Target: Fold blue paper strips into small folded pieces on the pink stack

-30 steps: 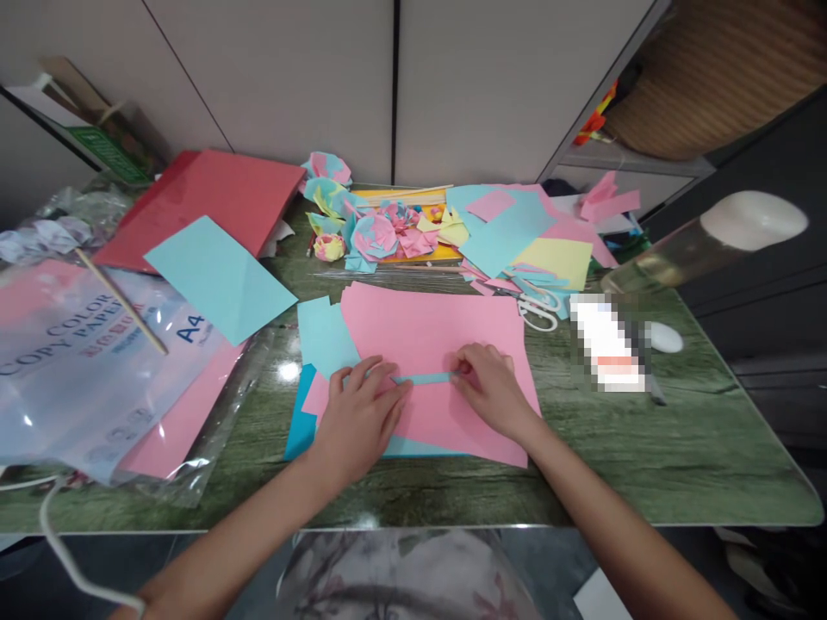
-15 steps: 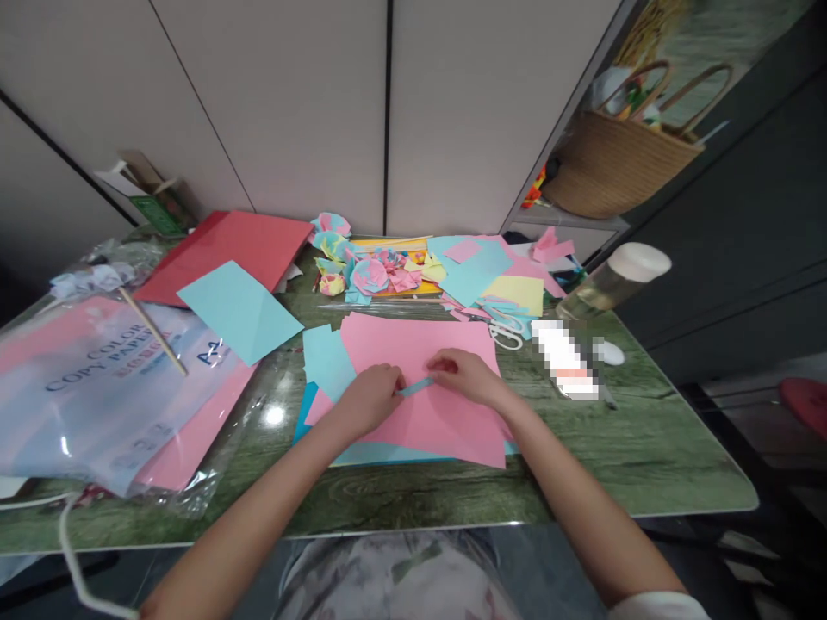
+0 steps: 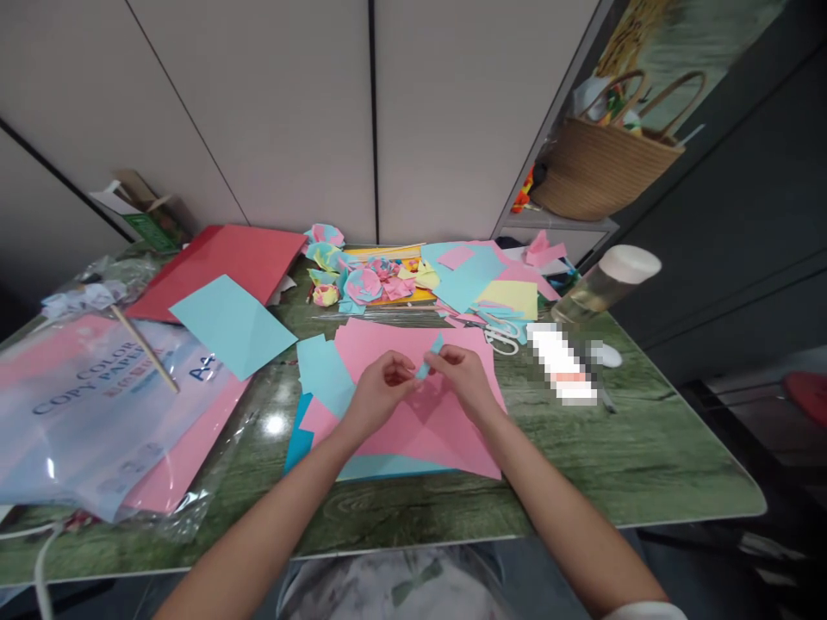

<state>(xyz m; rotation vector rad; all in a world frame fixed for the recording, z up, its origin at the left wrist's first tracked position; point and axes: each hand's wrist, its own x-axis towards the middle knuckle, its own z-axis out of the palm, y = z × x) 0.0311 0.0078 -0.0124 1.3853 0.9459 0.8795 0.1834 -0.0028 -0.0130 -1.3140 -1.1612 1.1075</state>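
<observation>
A small light-blue paper strip (image 3: 431,355) is held between my two hands, above a pink paper sheet (image 3: 413,430). My right hand (image 3: 462,375) pinches the strip near its middle, its upper end sticking up past the fingertips. At the strip's lower end, my left hand (image 3: 381,387) has its thumb and fingers closed in a loose pinch. Under the pink sheet lie light-blue sheets (image 3: 320,366) and a darker blue one (image 3: 299,443), fanned out at the left.
Behind the sheets lie paper flowers (image 3: 365,284), coloured scraps (image 3: 510,297) and white-handled scissors (image 3: 504,340). A clear bottle (image 3: 594,288) stands at the right, near a blurred-out object (image 3: 562,366). To the left are a plastic paper pack (image 3: 96,405), a blue sheet (image 3: 233,323) and a red folder (image 3: 220,263).
The blue strip has turned from lying nearly level between my hands to standing steeply upright. My fingers have shifted along it. The view has tilted slightly.
</observation>
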